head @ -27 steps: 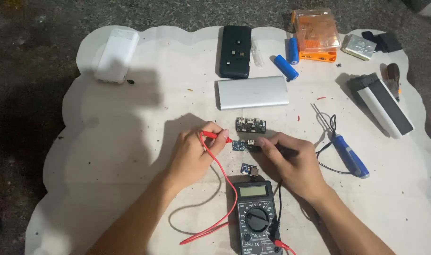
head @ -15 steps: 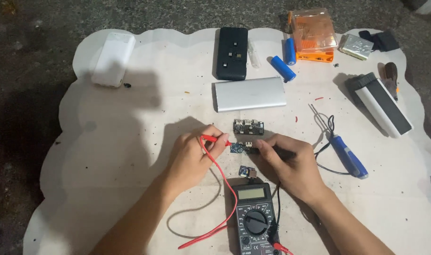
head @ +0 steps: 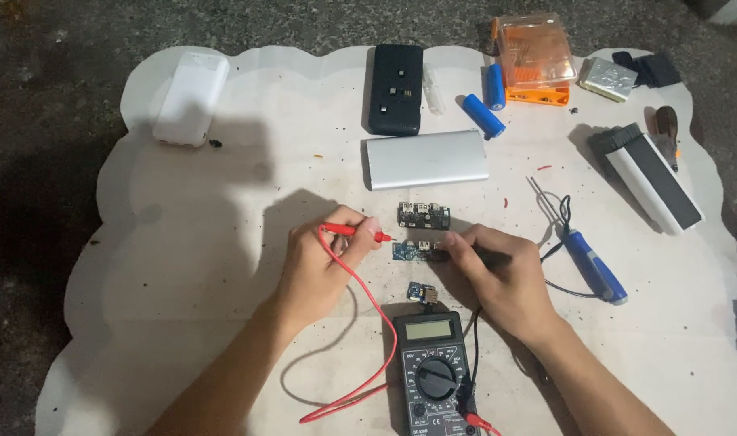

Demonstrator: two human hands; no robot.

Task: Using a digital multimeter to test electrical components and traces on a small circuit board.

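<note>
From the head view, we saw the left hand curled narrow around a red probe, its tip pointing at a small blue circuit board near the middle of the white surface. The right hand was closed on a black probe, fingertips touching the right end of that same board. The board lay flat, a short blue strip, just below a darker board with metal ports, and above a third, smaller board. We counted three boards, two probes, one black multimeter by the wrists, two blue cylindrical cells, one silver power bank, one black one, and one blue-handled tool
</note>
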